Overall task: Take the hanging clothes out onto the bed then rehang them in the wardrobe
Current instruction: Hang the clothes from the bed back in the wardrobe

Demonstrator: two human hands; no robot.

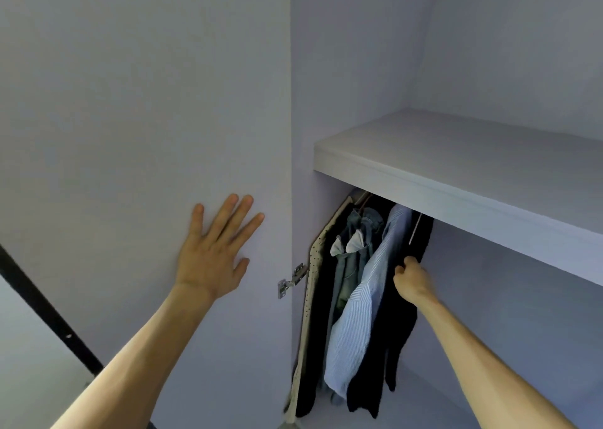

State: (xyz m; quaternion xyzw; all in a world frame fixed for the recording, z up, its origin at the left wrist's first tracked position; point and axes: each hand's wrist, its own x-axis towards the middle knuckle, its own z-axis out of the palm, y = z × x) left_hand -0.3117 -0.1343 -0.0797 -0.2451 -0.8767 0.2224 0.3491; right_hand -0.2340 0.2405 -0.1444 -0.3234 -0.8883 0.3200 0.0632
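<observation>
**A:** what's on the left?

**B:** left hand (pixel 212 258) lies flat on the wardrobe door (pixel 130 118), fingers (pixel 241 219) straight and spread, holding nothing. hinge (pixel 291 280) is just right of it.

**A:** and the clothes (pixel 355 249)?

**B:** hanging under the shelf (pixel 456 167), bunched at the wardrobe's left side. there's a striped blue shirt (pixel 359 314), then a dark garment (pixel 401 324). right hand (pixel 412 280) has its fingers curled round the dark one's edge.

Matt wardrobe door (pixel 130 102), striped cloth shirt (pixel 355 317)
</observation>
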